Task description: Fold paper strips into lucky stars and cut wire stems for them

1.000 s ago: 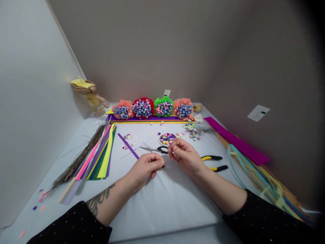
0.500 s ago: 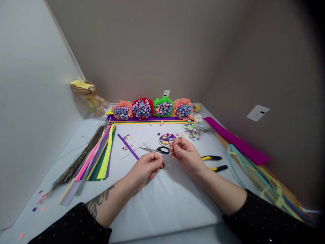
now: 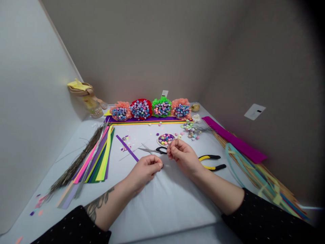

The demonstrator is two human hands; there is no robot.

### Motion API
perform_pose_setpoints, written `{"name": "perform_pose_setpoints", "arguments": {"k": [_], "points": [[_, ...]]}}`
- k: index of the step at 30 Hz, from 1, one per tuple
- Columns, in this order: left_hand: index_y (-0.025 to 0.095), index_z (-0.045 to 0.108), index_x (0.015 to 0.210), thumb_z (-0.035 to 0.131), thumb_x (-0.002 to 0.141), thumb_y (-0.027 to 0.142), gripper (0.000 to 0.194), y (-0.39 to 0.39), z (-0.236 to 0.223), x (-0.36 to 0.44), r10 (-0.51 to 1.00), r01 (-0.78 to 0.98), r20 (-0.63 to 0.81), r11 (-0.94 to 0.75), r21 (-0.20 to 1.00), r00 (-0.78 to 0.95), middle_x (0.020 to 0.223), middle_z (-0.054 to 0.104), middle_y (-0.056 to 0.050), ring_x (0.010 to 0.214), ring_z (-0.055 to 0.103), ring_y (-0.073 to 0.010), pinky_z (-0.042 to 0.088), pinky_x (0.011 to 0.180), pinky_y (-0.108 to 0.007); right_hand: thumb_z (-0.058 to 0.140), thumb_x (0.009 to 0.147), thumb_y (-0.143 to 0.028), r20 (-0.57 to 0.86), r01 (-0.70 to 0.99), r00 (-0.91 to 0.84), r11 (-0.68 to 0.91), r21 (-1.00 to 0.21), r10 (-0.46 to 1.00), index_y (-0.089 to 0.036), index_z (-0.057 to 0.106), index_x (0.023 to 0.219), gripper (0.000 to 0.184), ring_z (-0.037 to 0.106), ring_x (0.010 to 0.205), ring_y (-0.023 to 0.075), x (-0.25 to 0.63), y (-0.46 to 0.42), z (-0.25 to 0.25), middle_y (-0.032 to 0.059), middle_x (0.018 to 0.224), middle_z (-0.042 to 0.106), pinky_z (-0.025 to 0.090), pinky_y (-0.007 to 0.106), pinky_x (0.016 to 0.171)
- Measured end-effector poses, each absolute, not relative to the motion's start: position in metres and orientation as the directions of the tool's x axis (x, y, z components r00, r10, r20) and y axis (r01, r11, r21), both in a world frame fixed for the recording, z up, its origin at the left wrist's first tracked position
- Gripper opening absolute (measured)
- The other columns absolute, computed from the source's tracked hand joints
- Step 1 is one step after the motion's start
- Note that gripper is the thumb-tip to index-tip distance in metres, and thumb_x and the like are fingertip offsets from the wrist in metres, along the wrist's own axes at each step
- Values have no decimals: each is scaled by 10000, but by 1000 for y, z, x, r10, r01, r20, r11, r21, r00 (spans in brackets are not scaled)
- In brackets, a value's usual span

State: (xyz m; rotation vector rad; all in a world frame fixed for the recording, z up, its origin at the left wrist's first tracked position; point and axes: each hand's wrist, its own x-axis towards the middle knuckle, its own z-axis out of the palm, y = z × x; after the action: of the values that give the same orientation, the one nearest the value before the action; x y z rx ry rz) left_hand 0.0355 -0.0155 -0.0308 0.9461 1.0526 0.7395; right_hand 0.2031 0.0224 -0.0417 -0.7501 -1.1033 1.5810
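The white-covered tabletop and what it carries lie a shade further left in view than half a second ago; probably the head turned, leaving the layout around the work undisturbed. Far beyond the grip stands a row of four ruffled paper flowers with star-filled centres. The left hand and right hand are apart, each with thumb and fingertips pinched together, the gap between them slightly narrower than earlier, so the fine handwork seems unfinished. Right of the grip lies a yellow-and-black-handled tool; just beyond, black-handled steel scissors; to the left, a narrow purple paper strip. The thin strand glimpsed between the fingertips earlier is now too fine to make out.
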Motion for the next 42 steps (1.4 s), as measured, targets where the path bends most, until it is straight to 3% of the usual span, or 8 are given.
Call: {"name": "perform_pose_setpoints", "arguments": {"k": [9,12,15,21,25,28,31,42], "points": [[138,624,769,655,719,341,211,-13,-36,37,957,4,-203,207,978,209,717,609,-27,613,499,-110,345,499,-190,660,762,-348,108,-257,-410,-1,-966,906,-173,572,763,196,506,650,107,198,19,-44,9,773,593,403,252,642],[150,643,984,627,757,397,336,-14,-34,38,949,-216,-244,285,934,198,992,654,-90,722,577,-140,403,515,-195,639,769,-330,155,-200,-234,109,-974,960,-185,559,761,166,518,636,112,214,26,-29,0,723,602,408,244,619],[138,643,1055,519,842,428,381,-13,-31,35,910,-505,-296,408,761,290,1229,575,-138,932,606,-196,487,637,-233,619,756,-280,203,-22,3,203,-979,979,-192,547,760,114,522,617,111,244,38,-5,-13,680,593,395,223,572],[110,670,1010,490,880,341,321,-10,-27,29,890,-636,-334,455,623,310,1207,597,-152,944,621,-197,515,696,-257,589,713,-252,309,345,126,251,-904,943,-189,542,736,82,504,582,111,302,63,30,-20,640,559,380,220,544],[132,682,905,617,803,260,176,-7,-29,26,914,-634,-314,405,658,257,1080,662,-109,902,635,-173,513,692,-239,535,747,-234,348,715,40,217,-665,937,-185,577,755,65,532,639,144,323,76,32,13,706,604,406,251,602],[137,665,752,706,725,236,110,-4,-33,23,927,-614,-318,372,696,201,915,696,-70,824,639,-140,501,659,-207,485,779,-177,389,925,-112,239,-297,915,-174,619,803,137,552,778,192,331,91,23,61,821,639,416,288,706],[134,673,745,752,667,226,144,-2,-36,22,930,-580,-319,363,729,182,888,693,-56,788,631,-116,493,643,-184,433,822,-136,271,987,-161,158,33,949,-163,662,900,243,527,898,232,337,110,10,113,939,633,400,310,774],[141,700,809,750,637,254,211,-1,-31,19,952,-565,-276,303,768,135,954,676,-69,763,612,-109,477,630,-184,433,814,-89,57,969,-141,126,211,988,-155,683,918,279,499,995,264,339,142,-16,146,1009,616,388,306,733]]}}
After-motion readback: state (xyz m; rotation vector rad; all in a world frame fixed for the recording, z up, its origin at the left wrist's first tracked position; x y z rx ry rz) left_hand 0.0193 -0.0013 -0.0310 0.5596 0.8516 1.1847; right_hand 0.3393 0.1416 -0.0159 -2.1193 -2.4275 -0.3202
